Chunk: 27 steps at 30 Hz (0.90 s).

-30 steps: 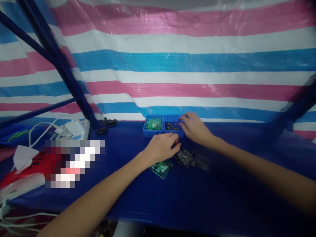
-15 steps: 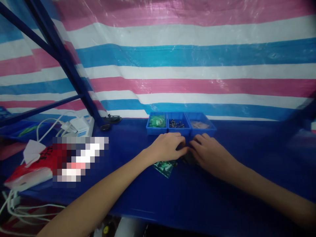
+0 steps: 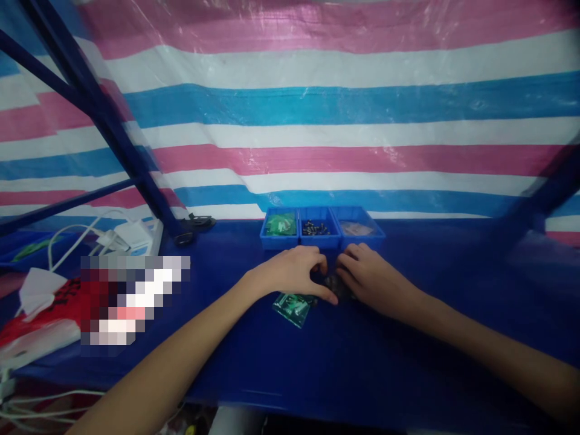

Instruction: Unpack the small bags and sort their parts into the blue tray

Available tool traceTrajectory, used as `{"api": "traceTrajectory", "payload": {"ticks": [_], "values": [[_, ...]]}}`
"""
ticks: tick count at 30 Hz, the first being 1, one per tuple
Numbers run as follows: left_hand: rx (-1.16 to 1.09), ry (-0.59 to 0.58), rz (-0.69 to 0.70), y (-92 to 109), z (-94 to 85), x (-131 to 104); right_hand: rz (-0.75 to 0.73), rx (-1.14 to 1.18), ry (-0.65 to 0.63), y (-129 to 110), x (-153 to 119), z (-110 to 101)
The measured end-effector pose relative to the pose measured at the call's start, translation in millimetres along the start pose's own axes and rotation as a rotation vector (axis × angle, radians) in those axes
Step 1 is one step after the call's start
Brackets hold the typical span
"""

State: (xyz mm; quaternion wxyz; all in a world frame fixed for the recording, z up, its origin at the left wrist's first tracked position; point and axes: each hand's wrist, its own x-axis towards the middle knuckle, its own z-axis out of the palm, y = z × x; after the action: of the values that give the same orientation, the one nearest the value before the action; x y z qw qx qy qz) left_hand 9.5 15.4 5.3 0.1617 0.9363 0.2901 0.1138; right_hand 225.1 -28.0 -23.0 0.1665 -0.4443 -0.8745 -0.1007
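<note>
My left hand [image 3: 294, 272] is over the blue table, thumb and fingers spread apart with nothing visible between them. Partly under it lies a small green packet [image 3: 293, 309]. To its right, my right hand [image 3: 371, 275] has its fingers curled down beside a small dark, blurred item [image 3: 334, 284]; what the fingers grip is hidden. Just beyond my hands stand three joined blue bins: the left bin [image 3: 278, 243] has green packets, the middle bin [image 3: 319, 241] small dark metallic pieces, the right bin [image 3: 357, 211] pale clear bags.
At the left are a white power strip [image 3: 156, 238] with cables, a red package [image 3: 49, 311] and a blue tray [image 3: 13, 241]. Black items [image 3: 199, 222] lie near the back edge. A blue metal frame [image 3: 113, 139] and a striped sheet [image 3: 317, 109] rise behind the blue table [image 3: 362, 362].
My left thumb and fingers have opened wider, and the thumb has dropped toward the table. The dark item between my hands shows more. The whole view has shifted slightly.
</note>
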Motion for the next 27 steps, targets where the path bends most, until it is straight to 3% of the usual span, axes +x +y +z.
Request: {"api": "traceTrajectory", "payload": {"ticks": [9,20,27], "values": [[-0.013,-0.07,0.001,9.3,-2.2,-2.5,0.006,0.126,0.007,-11.4,0.0,-5.3],[-0.178,-0.162,0.005,-10.3,-10.7,0.6,-0.016,0.171,0.034,-14.0,0.5,-6.5],[-0.367,0.082,-0.014,-11.8,-14.8,3.1,-0.004,0.271,0.105,-16.4,0.0,-6.6]]}}
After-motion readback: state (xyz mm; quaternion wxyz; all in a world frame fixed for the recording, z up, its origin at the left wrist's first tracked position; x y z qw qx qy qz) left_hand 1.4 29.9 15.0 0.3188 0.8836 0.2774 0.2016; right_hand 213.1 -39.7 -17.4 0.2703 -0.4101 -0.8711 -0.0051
